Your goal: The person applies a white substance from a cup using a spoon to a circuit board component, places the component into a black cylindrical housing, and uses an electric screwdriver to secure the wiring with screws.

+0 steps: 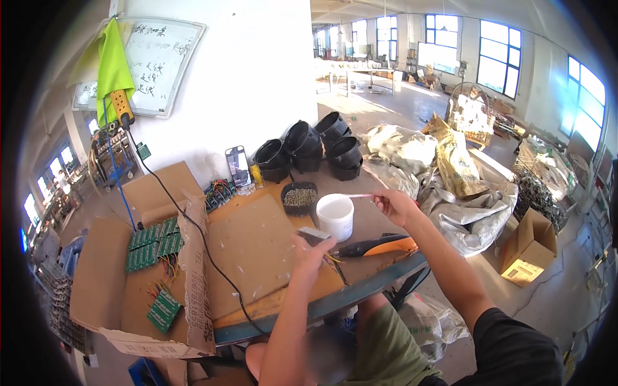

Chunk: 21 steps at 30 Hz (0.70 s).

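My left hand is closed around a small grey rectangular block over the table's near edge. Thin coloured wires show just to the right of that hand. Between the thumb and fingers of my right hand is a thin pale stick. Its far end reaches left to the rim of a white plastic tub, whose contents I cannot make out. An orange and black power tool lies between the tub and my right forearm.
A black tray of small parts stands behind a cardboard sheet. Several black pots sit at the back. On the left, an open carton holds green circuit boards; a black cable crosses it. Sacks stand right.
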Tool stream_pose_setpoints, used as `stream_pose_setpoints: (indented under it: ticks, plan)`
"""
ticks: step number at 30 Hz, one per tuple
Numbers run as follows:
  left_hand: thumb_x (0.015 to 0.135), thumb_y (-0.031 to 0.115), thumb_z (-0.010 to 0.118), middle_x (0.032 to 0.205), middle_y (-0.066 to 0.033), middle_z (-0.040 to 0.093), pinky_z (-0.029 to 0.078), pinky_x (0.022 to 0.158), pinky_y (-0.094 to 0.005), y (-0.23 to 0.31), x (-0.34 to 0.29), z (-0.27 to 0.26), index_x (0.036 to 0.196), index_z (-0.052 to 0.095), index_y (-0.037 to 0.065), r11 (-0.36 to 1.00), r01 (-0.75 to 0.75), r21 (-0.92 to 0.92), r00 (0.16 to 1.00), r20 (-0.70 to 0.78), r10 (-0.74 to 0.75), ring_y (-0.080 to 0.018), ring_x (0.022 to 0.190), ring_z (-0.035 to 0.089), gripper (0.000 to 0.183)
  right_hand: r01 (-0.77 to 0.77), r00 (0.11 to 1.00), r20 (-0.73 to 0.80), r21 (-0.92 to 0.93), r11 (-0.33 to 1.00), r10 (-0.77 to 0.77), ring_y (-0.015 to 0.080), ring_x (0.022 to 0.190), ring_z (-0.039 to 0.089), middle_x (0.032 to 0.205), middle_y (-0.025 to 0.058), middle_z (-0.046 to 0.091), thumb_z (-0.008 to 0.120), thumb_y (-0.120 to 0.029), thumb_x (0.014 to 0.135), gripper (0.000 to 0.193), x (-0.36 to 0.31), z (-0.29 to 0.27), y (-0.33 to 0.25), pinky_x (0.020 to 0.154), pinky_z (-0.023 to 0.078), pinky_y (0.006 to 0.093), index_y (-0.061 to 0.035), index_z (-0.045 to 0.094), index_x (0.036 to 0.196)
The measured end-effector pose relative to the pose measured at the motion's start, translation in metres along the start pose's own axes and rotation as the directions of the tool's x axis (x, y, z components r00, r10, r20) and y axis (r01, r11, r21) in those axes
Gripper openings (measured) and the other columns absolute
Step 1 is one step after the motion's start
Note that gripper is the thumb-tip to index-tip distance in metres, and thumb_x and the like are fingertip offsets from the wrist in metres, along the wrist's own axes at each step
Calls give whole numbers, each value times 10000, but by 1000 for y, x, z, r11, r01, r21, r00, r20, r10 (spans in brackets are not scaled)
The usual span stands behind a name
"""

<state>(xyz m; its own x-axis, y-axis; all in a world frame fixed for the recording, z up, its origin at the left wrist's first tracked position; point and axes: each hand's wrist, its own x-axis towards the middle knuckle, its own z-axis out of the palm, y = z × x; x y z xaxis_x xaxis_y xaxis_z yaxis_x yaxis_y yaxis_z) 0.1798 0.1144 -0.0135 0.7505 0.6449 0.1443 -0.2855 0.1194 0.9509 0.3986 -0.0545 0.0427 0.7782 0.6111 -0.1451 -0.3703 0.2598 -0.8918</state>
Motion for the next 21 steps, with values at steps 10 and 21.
stream_pose_setpoints:
  ticks: [10, 21]
  plan:
    - [730, -46, 731, 1225, -98, 564, 542, 905, -342, 49, -29, -5, 1357, 449, -2, 996, -89, 1, 959, 271, 85, -198, 1137, 565, 689, 61, 986, 151, 85, 995, -73, 63, 710, 595, 830, 18, 653, 665, -61, 922, 194, -78, 28, 16, 607, 482, 171, 35, 672, 1090]
    - [703, -48, 723, 1302, -115, 530, 537, 915, -336, 68, -52, -14, 1427, 389, -25, 986, -164, 16, 928, 341, 149, -204, 1256, 493, 798, 86, 979, 185, 34, 996, -91, 81, 697, 613, 854, 46, 701, 715, -68, 894, 147, -95, 50, 50, 607, 479, 197, 10, 719, 1018]
